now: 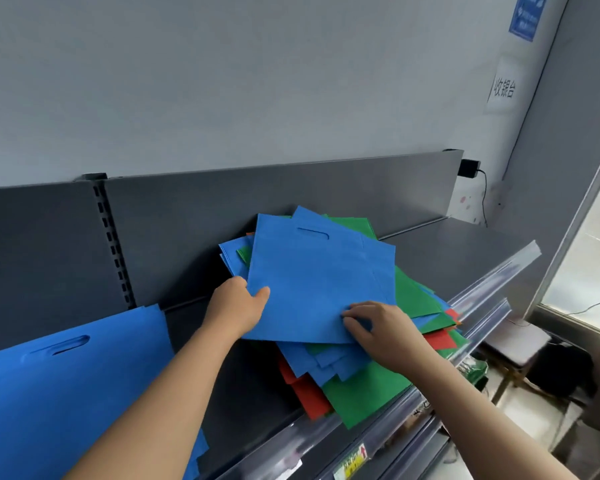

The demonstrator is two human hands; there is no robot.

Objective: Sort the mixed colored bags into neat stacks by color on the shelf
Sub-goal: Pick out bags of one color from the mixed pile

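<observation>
Left hand [238,304] gripping the lower left corner of the top blue bag [319,278], thumb above the cloth, fingers hidden beneath. Right hand [378,329] pinching the same bag's lower edge, fingers curled onto the cloth. Bag tilted and lying flat on top of the mixed pile [361,386] of blue, green and red bags, with its cut-out handle slot [312,233] at the far side of the pile. Left of the pile, well apart, a separate blue stack [66,375] on the same dark shelf [447,251]; likely the home for this colour. Right of the pile, bare shelf surface.

Judging by the look: thin non-woven cloth, very light, limp, not fragile, prone to sagging or folding when held at a single point. Probably slides readily over the bags below, with some risk of dragging neighbours off the pile's near side, already reaching over the shelf's front rail. Best held at two spread points along one edge or at opposite corners, keeping the sheet flat. Handle slot a possible one-handed hold, at the cost of a dangling, swinging bag. Most of the pile unsorted.
</observation>
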